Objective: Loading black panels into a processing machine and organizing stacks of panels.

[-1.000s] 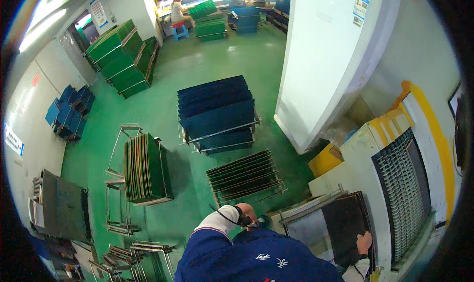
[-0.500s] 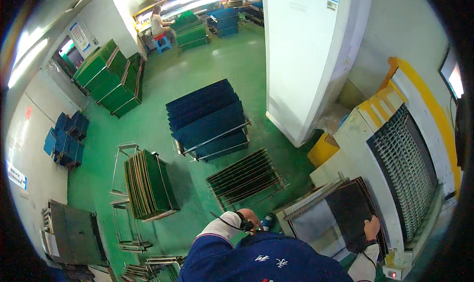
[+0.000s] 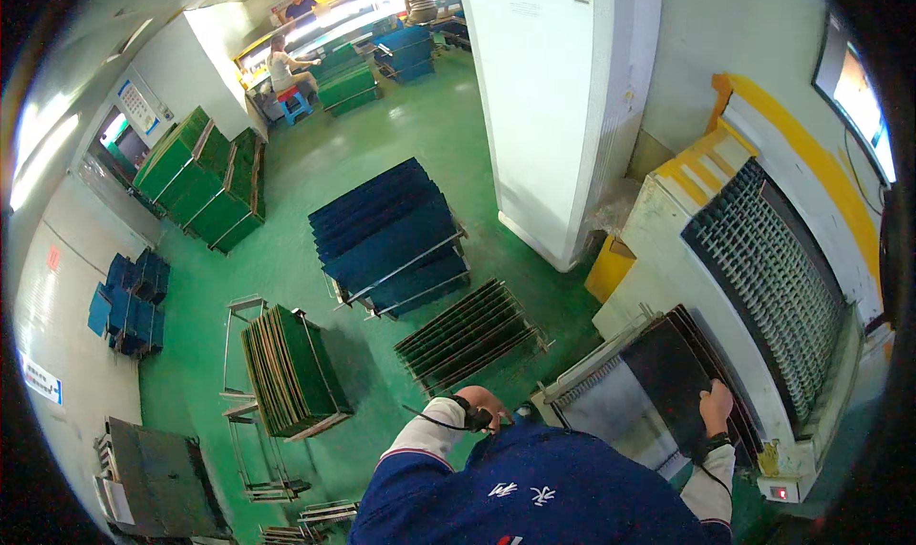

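My right hand [image 3: 715, 408] is closed on the edge of a black panel [image 3: 665, 362], one of a few thin dark panels standing in a rack beside the machine at right. A wrist strap with a dark cord shows on that arm. My left hand [image 3: 485, 408] is bent in close to my chest, with a black wrist strap and a loose cord. Its fingers are partly hidden behind my blue shirt, so what it holds, if anything, does not show. A pale grey sheet-like surface [image 3: 615, 416] lies left of the black panel.
The machine [image 3: 768, 278] has a bed of rollers at right. In front stand a rack of dark panels [image 3: 472, 340], a rack of blue panels [image 3: 391, 240] and a rack of green panels [image 3: 291, 368]. A white pillar [image 3: 539, 106] rises beyond. Other people sit at a far lit bench.
The whole view has shifted slightly, with the pillar and far racks moving left in it. My right hand stays at the black panel's edge, and my left hand remains near my chest.
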